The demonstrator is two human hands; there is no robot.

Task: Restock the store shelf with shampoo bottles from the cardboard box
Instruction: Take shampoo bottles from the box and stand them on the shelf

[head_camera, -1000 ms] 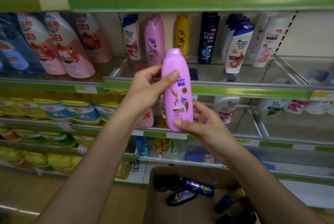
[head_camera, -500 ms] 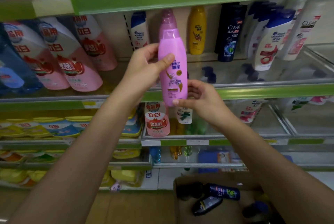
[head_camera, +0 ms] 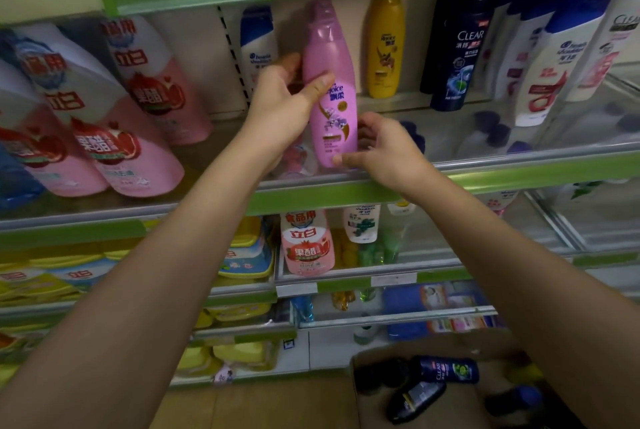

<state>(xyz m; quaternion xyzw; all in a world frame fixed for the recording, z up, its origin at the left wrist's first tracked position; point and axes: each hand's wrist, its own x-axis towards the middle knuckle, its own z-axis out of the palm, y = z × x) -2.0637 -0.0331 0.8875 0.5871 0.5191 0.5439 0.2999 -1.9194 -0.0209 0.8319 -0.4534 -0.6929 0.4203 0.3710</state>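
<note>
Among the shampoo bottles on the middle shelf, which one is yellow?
The yellow bottle stands at the back of the shelf, just right of the pink bottle held in both hands. Its neighbours are white with blue caps, or dark navy.

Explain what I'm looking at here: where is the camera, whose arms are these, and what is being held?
There is no machine here. The camera sits on a person's head, looking forward and down, so the two arms are theirs. The left hand grips a pink shampoo bottle around its middle; the right hand steadies its base. The bottle is upright at the front of a store shelf, between a white-and-blue bottle and a yellow bottle. Bottom right, a cardboard box holds more dark bottles.
</note>
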